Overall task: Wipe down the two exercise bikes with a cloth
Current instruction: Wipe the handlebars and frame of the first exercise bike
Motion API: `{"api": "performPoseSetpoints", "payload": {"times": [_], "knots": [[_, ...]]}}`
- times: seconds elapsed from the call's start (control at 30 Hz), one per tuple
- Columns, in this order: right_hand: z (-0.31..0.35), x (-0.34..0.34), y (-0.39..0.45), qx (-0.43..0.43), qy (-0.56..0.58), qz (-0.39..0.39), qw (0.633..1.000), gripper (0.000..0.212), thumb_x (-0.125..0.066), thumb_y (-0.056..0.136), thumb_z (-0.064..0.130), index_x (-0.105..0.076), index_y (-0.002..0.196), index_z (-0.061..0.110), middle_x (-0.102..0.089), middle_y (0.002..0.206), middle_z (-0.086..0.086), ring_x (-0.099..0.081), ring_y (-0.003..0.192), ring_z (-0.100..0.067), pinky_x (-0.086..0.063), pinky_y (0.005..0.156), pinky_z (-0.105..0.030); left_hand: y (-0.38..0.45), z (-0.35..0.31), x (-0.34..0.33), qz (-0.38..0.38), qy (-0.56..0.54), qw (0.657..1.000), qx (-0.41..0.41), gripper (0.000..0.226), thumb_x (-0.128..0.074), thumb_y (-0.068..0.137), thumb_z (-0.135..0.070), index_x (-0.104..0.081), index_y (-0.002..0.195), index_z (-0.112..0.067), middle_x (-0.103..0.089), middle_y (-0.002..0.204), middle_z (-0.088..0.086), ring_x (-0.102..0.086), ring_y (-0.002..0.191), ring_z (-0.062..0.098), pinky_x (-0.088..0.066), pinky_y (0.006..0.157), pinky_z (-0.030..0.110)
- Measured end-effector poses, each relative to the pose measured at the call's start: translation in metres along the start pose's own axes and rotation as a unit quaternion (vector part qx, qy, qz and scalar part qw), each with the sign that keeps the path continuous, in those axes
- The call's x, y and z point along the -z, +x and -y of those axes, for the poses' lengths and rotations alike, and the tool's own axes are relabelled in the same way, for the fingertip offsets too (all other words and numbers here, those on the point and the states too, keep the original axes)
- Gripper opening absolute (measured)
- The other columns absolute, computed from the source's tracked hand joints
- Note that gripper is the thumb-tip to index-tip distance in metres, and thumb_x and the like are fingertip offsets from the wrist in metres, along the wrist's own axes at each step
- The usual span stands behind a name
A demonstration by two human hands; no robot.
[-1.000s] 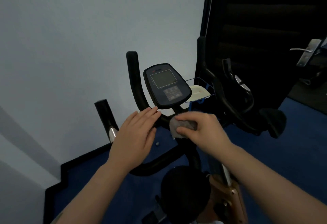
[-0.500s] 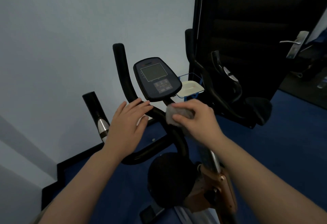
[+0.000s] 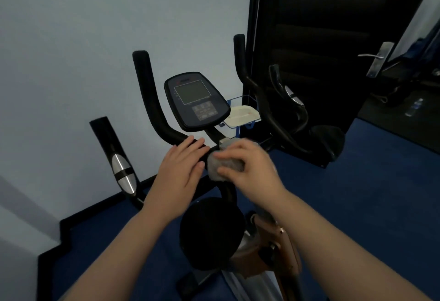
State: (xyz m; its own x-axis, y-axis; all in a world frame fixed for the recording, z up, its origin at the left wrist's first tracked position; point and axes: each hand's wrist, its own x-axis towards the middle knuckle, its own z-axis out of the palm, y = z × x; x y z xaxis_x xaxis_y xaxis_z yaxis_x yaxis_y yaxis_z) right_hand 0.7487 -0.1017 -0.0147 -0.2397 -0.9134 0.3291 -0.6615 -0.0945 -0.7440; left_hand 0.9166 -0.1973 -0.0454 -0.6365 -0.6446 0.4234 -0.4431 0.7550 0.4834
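Since a moment ago the right hand (image 3: 250,169), its grip bunched around the grey cloth (image 3: 220,166), has slid down the near bike's (image 3: 152,100) handlebar stem while the flat, empty left hand (image 3: 181,169) steadies the bar, so wiping continues.

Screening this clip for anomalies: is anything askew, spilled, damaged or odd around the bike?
Nothing stands out. The right hand holds the grey cloth on the black handlebar stem; the left hand rests on the bar.
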Motion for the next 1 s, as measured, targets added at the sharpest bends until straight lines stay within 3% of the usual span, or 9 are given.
{"api": "performPoseSetpoints", "payload": {"times": [0.13,0.27,0.37,0.47,0.6,0.67,0.77,0.9,1.0], "knots": [[-0.011,-0.004,-0.041,0.001,0.026,0.009,1.0,0.033,-0.077,0.08,0.008,-0.075,0.109,0.023,-0.055,0.108,0.015,-0.051,0.106,0.004,-0.041,0.09,-0.009,0.0,0.0,0.001,-0.002,0.002,1.0,-0.001,0.044,-0.031,0.101,-0.035,-0.048,0.141,-0.025,-0.037,0.152,-0.011,-0.016,0.146,0.0,-0.015,0.122,0.04],[-0.013,0.024,-0.026,-0.006,0.011,0.094,0.996,0.031,-0.08,0.077,0.015,-0.075,0.106,0.028,-0.059,0.104,0.015,-0.055,0.101,0.003,-0.043,0.085,-0.01,-0.001,-0.001,0.0,-0.006,0.0,1.0,0.001,0.044,-0.03,0.102,-0.035,-0.05,0.141,-0.025,-0.039,0.152,-0.011,-0.017,0.146,0.001,-0.015,0.122,0.039],[-0.004,0.011,-0.001,-0.019,-0.005,0.033,0.999,0.031,-0.078,0.081,0.017,-0.074,0.11,0.028,-0.059,0.107,0.011,-0.053,0.101,-0.001,-0.042,0.089,-0.013,-0.001,0.0,0.001,-0.002,0.01,1.0,0.002,0.044,-0.032,0.102,-0.034,-0.05,0.141,-0.024,-0.039,0.152,-0.01,-0.018,0.146,0.002,-0.018,0.121,0.041],[-0.009,-0.01,-0.024,-0.026,0.06,-0.039,0.997,0.032,-0.077,0.081,0.011,-0.074,0.11,0.024,-0.059,0.105,0.009,-0.055,0.1,0.0,-0.044,0.087,-0.012,-0.001,0.0,0.002,0.002,0.011,1.0,-0.003,0.043,-0.032,0.102,-0.033,-0.049,0.141,-0.024,-0.039,0.152,-0.01,-0.018,0.147,0.003,-0.019,0.121,0.043],[-0.033,0.004,-0.061,-0.026,0.09,-0.021,0.995,0.033,-0.08,0.077,0.011,-0.075,0.106,0.027,-0.063,0.1,0.012,-0.06,0.097,0.0,-0.045,0.082,-0.01,0.0,-0.003,0.0,0.004,0.02,1.0,-0.001,0.044,-0.031,0.102,-0.034,-0.049,0.141,-0.024,-0.039,0.152,-0.009,-0.018,0.146,0.003,-0.02,0.121,0.043],[-0.032,0.012,-0.048,0.0,0.043,-0.008,0.999,0.034,-0.08,0.078,0.015,-0.073,0.107,0.032,-0.062,0.101,0.016,-0.058,0.1,0.003,-0.043,0.082,-0.008,0.0,-0.004,0.0,0.001,0.025,1.0,0.002,0.045,-0.031,0.102,-0.033,-0.051,0.14,-0.022,-0.041,0.151,-0.008,-0.02,0.146,0.004,-0.021,0.121,0.043],[-0.023,0.012,-0.007,-0.007,0.014,-0.103,0.995,0.034,-0.075,0.083,0.018,-0.069,0.115,0.028,-0.061,0.109,0.013,-0.057,0.101,0.0,-0.043,0.083,-0.008,0.0,-0.004,0.001,-0.003,0.03,1.0,-0.001,0.042,-0.036,0.102,-0.029,-0.052,0.14,-0.019,-0.042,0.151,-0.006,-0.022,0.146,0.007,-0.023,0.12,0.045],[-0.017,-0.024,-0.001,-0.057,-0.148,-0.106,0.982,0.028,-0.062,0.093,0.027,-0.065,0.121,0.027,-0.055,0.118,0.007,-0.055,0.104,-0.011,-0.048,0.083,-0.028,0.0,-0.004,0.002,-0.002,0.032,0.999,-0.006,0.043,-0.035,0.101,-0.03,-0.051,0.14,-0.02,-0.042,0.151,-0.006,-0.021,0.146,0.006,-0.023,0.12,0.044],[-0.023,-0.024,-0.022,-0.111,-0.021,-0.101,0.988,0.023,-0.064,0.092,0.03,-0.068,0.114,0.027,-0.06,0.111,0.01,-0.057,0.098,-0.006,-0.049,0.084,-0.027,0.0,-0.003,0.001,-0.002,0.036,0.999,0.002,0.044,-0.032,0.101,-0.034,-0.05,0.14,-0.024,-0.04,0.151,-0.01,-0.019,0.146,0.003,-0.021,0.121,0.041]]}}
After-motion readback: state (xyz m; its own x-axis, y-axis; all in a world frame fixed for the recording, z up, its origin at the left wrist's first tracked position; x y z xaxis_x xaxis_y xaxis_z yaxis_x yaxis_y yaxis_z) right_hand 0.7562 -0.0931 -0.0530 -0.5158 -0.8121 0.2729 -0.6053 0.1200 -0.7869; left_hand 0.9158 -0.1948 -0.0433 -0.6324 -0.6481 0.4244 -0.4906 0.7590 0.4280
